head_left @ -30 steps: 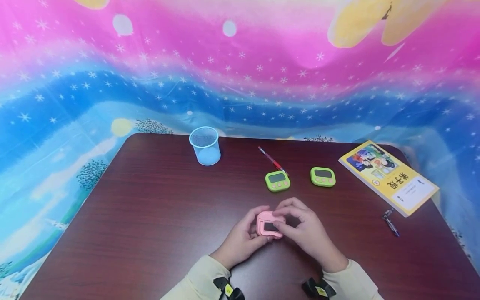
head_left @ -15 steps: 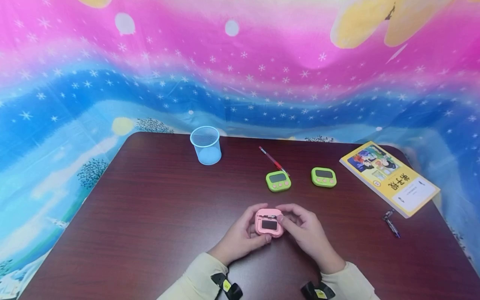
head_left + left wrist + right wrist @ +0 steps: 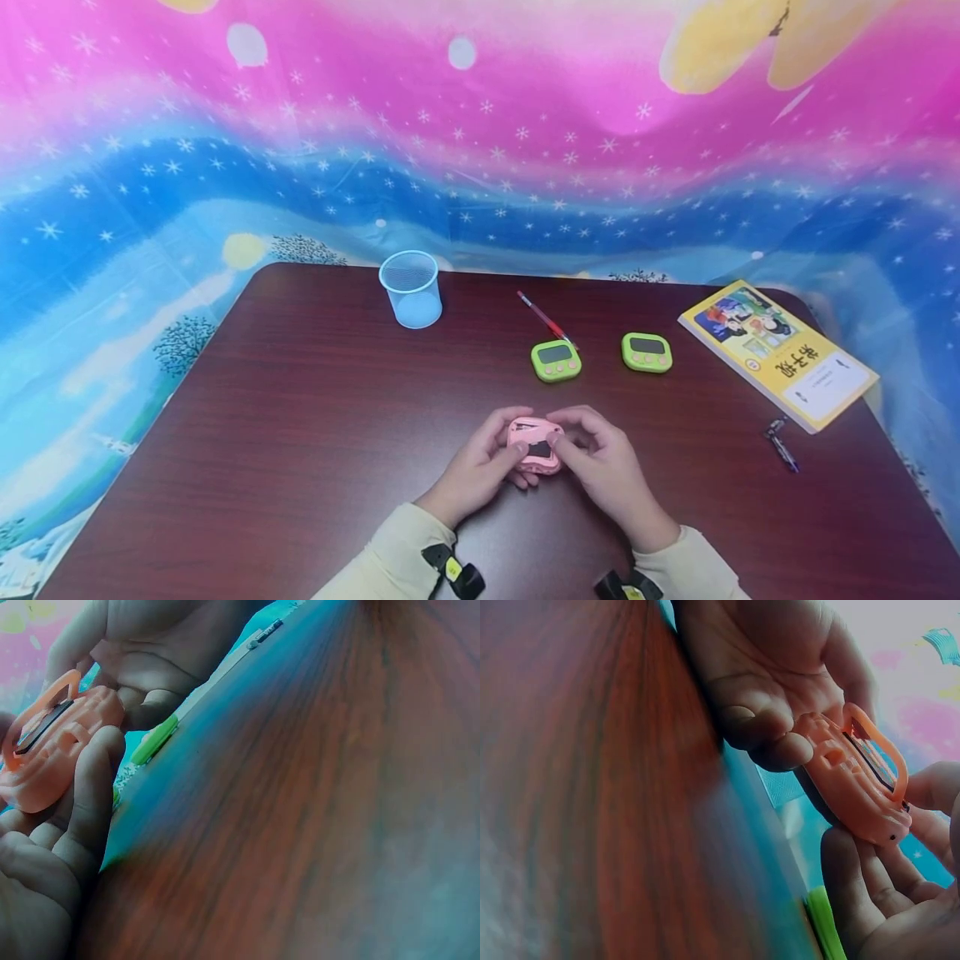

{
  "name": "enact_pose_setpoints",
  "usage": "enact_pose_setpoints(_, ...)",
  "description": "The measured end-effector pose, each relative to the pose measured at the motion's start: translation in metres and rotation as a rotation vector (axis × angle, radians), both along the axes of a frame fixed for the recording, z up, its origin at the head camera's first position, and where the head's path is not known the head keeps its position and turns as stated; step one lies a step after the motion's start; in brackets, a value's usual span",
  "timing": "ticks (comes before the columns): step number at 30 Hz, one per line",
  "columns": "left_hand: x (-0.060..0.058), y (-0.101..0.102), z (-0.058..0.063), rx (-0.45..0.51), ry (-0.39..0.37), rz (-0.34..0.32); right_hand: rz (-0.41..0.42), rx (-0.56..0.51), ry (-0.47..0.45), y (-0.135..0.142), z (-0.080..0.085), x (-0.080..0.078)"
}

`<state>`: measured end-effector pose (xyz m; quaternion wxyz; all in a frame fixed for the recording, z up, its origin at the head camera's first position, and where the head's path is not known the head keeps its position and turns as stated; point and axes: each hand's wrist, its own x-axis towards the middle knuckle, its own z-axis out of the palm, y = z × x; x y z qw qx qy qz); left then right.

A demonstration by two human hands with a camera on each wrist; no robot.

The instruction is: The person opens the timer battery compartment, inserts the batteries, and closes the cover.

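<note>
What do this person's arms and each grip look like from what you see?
Both arms wear long cream sleeves. At each cuff sits a black wrist device with a yellow label; its dark marking is too small to read. The left grip and right grip are bare, ungloved hands. No cables show.

1. Left of the left hand [image 3: 476, 467], the table [image 3: 285, 400] gives a wide way back to the cup [image 3: 415, 292], which stands upright near the far edge.
2. Between the cup and the red pen [image 3: 542, 313], a hand could pass.
3. Ahead of the hands, the left timer [image 3: 556, 361] blocks the way, the pen just behind it.
4. The gap to the right timer [image 3: 647, 353] is narrower.
5. The book [image 3: 780, 354] and dark stick [image 3: 782, 446] obstruct the far right.
6. The pink device [image 3: 536, 446] fills the space between left and right hand [image 3: 607, 467]; nearer the person, room lies between the wrists.
</note>
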<state>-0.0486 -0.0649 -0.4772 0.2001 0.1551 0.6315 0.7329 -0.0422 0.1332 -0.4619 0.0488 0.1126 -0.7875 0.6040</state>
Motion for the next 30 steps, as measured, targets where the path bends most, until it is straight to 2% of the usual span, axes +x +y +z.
enact_pose_setpoints(5, -0.002, 0.001, 0.0, -0.006, -0.001, 0.039, -0.004, -0.039, 0.033, -0.005, 0.001, 0.001)
enact_pose_setpoints(11, -0.003, 0.002, 0.0, -0.02, -0.013, 0.069, -0.006, -0.108, 0.021, -0.009, 0.0, 0.002)
enact_pose_setpoints(20, -0.004, 0.0, 0.003, -0.058, 0.008, 0.1, -0.018, -0.138, 0.053, -0.01, 0.0, 0.002)
enact_pose_setpoints(22, -0.003, 0.0, 0.003, -0.06, 0.006, 0.098, -0.038, -0.133, 0.025, -0.01, -0.001, 0.003)
enact_pose_setpoints(26, -0.001, 0.001, 0.001, -0.073, 0.014, 0.101, -0.101, -0.129, -0.097, -0.011, -0.003, 0.006)
enact_pose_setpoints(30, 0.003, 0.005, -0.009, -0.097, 0.076, 0.153, -0.214, -0.158, -0.23, -0.015, -0.01, 0.014)
